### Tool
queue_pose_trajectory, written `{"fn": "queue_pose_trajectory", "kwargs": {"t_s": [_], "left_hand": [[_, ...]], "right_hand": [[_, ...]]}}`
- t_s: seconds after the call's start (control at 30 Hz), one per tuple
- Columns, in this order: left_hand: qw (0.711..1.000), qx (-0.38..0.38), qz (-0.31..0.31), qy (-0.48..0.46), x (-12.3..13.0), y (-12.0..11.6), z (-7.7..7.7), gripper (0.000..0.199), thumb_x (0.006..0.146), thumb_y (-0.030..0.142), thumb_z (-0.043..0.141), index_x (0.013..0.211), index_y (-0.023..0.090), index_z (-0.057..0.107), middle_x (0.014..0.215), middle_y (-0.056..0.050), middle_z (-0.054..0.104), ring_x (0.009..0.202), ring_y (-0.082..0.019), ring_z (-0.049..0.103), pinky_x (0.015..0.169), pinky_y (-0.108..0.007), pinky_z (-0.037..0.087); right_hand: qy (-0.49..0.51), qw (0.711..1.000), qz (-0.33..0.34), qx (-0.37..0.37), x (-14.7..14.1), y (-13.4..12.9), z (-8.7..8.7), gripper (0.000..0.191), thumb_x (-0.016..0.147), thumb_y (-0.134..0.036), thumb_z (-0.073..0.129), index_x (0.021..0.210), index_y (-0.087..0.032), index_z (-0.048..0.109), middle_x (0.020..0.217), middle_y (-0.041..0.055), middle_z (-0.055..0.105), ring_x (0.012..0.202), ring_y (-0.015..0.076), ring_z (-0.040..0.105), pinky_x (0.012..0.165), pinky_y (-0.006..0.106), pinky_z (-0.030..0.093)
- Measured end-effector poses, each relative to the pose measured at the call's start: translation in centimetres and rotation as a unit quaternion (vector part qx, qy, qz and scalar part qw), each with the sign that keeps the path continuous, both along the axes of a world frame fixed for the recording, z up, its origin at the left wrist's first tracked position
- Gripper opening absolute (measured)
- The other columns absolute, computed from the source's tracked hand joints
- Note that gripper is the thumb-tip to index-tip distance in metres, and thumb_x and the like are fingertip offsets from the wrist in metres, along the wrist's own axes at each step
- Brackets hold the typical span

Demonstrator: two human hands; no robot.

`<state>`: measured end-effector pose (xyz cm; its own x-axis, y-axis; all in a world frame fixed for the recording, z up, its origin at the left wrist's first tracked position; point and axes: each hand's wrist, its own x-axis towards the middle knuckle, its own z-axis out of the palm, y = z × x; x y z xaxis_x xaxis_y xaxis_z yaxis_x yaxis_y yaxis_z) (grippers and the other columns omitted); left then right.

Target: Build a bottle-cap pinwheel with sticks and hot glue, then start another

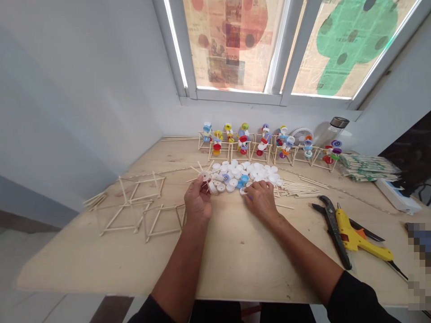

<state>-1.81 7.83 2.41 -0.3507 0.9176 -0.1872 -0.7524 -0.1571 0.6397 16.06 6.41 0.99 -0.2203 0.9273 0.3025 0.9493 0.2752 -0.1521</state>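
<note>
Left hand (198, 202) pinching a pale cap (204, 176), right hand (261, 197) at the near edge of the cap pile (257, 169).

The right hand's fingertips touch a white cap (243, 191) at the pile's front; whether they grip it or only rest on it, I cannot tell. That cap lies left of the right hand's knuckles and to the right of the left hand, the right hand being the nearer; being round, it shows no clear long axis. The blue caps (243, 181) sit just beyond it. Sticks (299, 188) lie right of the pile, running roughly left to right on the surface (242, 264); stick frames (161, 222) stand left of the left hand.
</note>
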Motion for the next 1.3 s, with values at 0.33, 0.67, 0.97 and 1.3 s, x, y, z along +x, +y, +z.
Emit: {"fn": "queue_pose_trajectory", "kwargs": {"t_s": [0.33,0.67,0.97,1.3], "left_hand": [[1.000,0.001,-0.009,0.026,0.8,-0.1,-0.2,0.021,0.058,0.026,0.077,0.070,0.015,0.063,0.067,0.001,0.066,0.058,-0.009,0.059,0.055,-0.020,0.042],[0.990,0.007,-0.131,0.052,1.7,-0.7,-0.3,0.027,0.052,0.027,0.081,0.070,0.015,0.064,0.070,0.000,0.067,0.061,-0.009,0.059,0.057,-0.021,0.043],[0.974,0.014,-0.189,0.127,2.5,-1.4,-0.2,0.027,0.053,0.029,0.082,0.070,0.015,0.068,0.074,-0.001,0.067,0.065,-0.010,0.059,0.058,-0.021,0.044],[0.988,0.027,-0.142,0.059,0.9,-0.7,-0.1,0.024,0.059,0.026,0.079,0.078,0.017,0.069,0.078,-0.003,0.070,0.069,-0.013,0.063,0.066,-0.024,0.050]], "right_hand": [[0.119,0.993,-0.002,-0.001,-1.2,1.0,-0.2,0.013,0.079,-0.019,0.058,0.071,-0.020,0.068,0.085,0.0082,0.065,0.093,0.0250,0.049,0.085,0.041,0.026],[0.400,0.916,0.012,-0.034,1.5,-1.0,1.4,0.018,0.087,-0.035,0.047,0.079,-0.021,0.056,0.079,0.0018,0.064,0.078,0.0182,0.059,0.073,0.031,0.043],[0.588,0.807,-0.016,-0.058,2.5,-2.3,0.5,0.031,0.072,-0.049,0.066,0.081,-0.020,0.056,0.077,0.0022,0.064,0.072,0.0174,0.061,0.065,0.030,0.048],[0.634,0.768,-0.024,-0.081,3.7,-1.9,0.5,0.030,0.072,-0.042,0.066,0.092,-0.021,0.059,0.090,0.0053,0.067,0.084,0.0196,0.063,0.074,0.032,0.050]]}}
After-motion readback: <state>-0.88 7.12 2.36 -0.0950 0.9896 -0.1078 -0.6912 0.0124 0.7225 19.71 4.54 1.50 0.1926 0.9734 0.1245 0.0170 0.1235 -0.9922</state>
